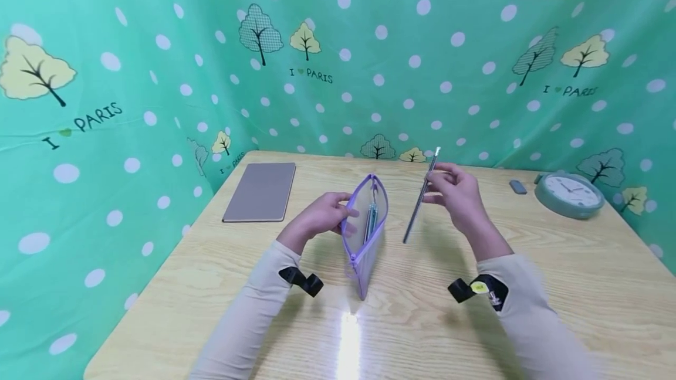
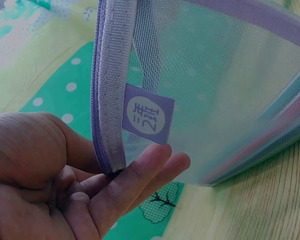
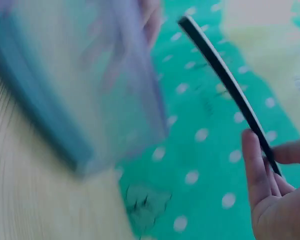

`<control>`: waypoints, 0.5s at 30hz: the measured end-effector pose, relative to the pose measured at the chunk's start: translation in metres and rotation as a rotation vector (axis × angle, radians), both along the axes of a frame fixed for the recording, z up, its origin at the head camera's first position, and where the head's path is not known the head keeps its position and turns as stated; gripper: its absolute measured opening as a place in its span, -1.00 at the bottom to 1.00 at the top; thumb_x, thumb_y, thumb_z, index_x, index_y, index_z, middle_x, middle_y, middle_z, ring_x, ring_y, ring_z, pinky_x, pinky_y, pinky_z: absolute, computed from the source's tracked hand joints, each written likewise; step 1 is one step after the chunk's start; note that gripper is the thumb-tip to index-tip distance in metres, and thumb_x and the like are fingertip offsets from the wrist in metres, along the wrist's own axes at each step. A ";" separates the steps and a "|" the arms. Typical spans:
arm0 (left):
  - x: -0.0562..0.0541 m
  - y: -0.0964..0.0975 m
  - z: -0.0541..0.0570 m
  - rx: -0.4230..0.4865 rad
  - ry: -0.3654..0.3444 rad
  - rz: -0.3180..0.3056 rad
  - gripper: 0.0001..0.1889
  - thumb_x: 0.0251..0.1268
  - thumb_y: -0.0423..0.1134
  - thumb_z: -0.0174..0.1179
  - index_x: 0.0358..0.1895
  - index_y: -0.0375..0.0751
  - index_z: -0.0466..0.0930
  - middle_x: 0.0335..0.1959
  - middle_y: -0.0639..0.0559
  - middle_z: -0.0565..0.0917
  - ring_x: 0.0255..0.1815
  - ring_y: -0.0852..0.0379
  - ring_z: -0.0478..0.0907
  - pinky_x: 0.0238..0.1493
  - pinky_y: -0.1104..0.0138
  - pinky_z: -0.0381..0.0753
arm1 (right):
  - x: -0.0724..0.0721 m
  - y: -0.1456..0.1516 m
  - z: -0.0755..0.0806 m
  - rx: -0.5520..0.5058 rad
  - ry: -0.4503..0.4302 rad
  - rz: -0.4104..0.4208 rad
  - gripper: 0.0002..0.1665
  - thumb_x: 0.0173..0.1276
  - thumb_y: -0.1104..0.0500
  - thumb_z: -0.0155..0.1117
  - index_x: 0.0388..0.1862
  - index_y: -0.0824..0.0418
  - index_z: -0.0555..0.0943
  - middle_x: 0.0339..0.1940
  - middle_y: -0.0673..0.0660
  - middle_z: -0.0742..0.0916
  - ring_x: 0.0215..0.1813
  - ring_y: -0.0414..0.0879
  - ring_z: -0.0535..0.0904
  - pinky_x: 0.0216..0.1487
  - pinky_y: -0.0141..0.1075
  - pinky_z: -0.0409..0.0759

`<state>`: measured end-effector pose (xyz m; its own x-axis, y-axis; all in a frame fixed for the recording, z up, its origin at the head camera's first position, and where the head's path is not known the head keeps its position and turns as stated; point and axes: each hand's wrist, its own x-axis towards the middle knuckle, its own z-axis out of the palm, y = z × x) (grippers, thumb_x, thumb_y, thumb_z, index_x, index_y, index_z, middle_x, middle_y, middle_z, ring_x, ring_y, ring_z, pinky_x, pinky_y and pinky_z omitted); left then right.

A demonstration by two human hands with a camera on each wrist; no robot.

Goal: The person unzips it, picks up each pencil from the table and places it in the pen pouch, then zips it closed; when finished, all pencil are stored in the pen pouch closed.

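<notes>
My left hand (image 1: pixel 330 213) pinches the purple zipped edge of a see-through mesh pencil pouch (image 1: pixel 364 268) between thumb and fingers. Its zip is undone, and the mouth gapes upward. Inside lie several pens (image 1: pixel 372 221), bluish, with a pink one showing through the mesh in the left wrist view. A purple tag (image 2: pixel 148 114) hangs by my left fingertips. To the right of the pouch, my right hand (image 1: pixel 456 192) holds a slim, dark, ruler-like strip (image 1: pixel 419 207) near its upper end. The strip slants above the table, its lower end apart from the pouch.
A grey-brown notebook (image 1: pixel 261 192) lies at the back left of the wooden table (image 1: pixel 211 286). At the back right stand a round green clock (image 1: pixel 570 195) and a small dark grey block (image 1: pixel 518 186). A green patterned curtain (image 1: pixel 338 87) hangs behind and on the left.
</notes>
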<state>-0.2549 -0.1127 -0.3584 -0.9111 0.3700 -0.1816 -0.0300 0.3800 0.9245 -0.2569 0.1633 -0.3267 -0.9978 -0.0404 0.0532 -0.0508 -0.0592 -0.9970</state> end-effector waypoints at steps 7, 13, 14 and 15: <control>-0.001 0.005 -0.004 -0.003 -0.008 -0.016 -0.46 0.61 -0.42 -0.07 0.54 -0.55 0.15 0.10 -0.39 0.71 -0.23 -0.06 0.81 -0.11 0.19 0.82 | 0.014 -0.033 -0.007 -0.265 0.123 -0.160 -0.81 0.58 0.41 0.09 0.05 0.19 0.45 -0.26 0.00 0.72 -0.23 -0.16 0.72 -0.09 -0.31 0.80; -0.004 0.006 -0.003 0.003 0.003 -0.009 -0.48 0.61 -0.41 -0.06 0.52 -0.54 0.21 0.08 -0.43 0.70 -0.24 -0.06 0.81 -0.09 0.17 0.82 | 0.018 -0.052 -0.014 -0.191 0.181 -0.098 -0.75 0.53 0.46 0.12 0.13 0.38 0.43 -0.18 0.16 0.68 -0.24 -0.14 0.73 -0.16 -0.25 0.82; -0.005 0.006 -0.003 0.002 0.000 -0.010 -0.48 0.60 -0.40 -0.05 0.52 -0.53 0.21 0.09 -0.43 0.70 -0.23 -0.06 0.81 -0.09 0.16 0.82 | 0.019 -0.054 -0.015 -0.174 0.184 -0.083 -0.73 0.53 0.47 0.12 0.15 0.41 0.42 -0.17 0.18 0.67 -0.25 -0.14 0.73 -0.19 -0.25 0.83; -0.005 0.006 -0.002 0.000 -0.003 -0.013 -0.48 0.60 -0.40 -0.05 0.52 -0.52 0.21 0.11 -0.43 0.70 -0.22 -0.07 0.81 -0.08 0.16 0.82 | 0.020 -0.055 -0.016 -0.156 0.187 -0.069 -0.72 0.52 0.47 0.12 0.16 0.44 0.41 -0.17 0.20 0.67 -0.26 -0.14 0.73 -0.21 -0.26 0.83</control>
